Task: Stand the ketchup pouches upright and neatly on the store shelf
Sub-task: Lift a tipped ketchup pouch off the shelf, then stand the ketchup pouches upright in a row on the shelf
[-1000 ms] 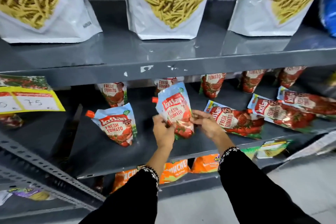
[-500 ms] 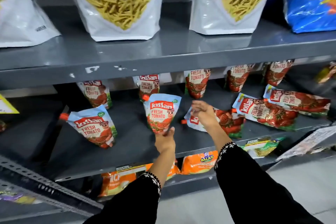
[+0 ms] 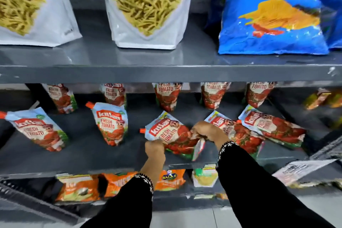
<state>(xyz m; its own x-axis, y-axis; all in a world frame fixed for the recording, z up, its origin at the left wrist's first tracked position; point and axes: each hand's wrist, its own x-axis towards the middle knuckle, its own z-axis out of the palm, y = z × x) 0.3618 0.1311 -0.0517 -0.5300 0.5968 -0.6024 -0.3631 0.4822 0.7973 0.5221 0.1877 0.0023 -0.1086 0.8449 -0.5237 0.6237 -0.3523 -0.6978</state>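
Gripping a lying ketchup pouch at mid-shelf, the left hand pinches its lower edge and the right hand its base corner. Tipped up carelessly, it could slump flat again or slide off the shelf lip just in front. Two flat pouches crowd the right; open room lies leftward, beside the standing pouch.

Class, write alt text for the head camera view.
Both hands, left and right, grip a ketchup pouch lying on the grey shelf. Two front pouches stand at left; two lie flat at right.
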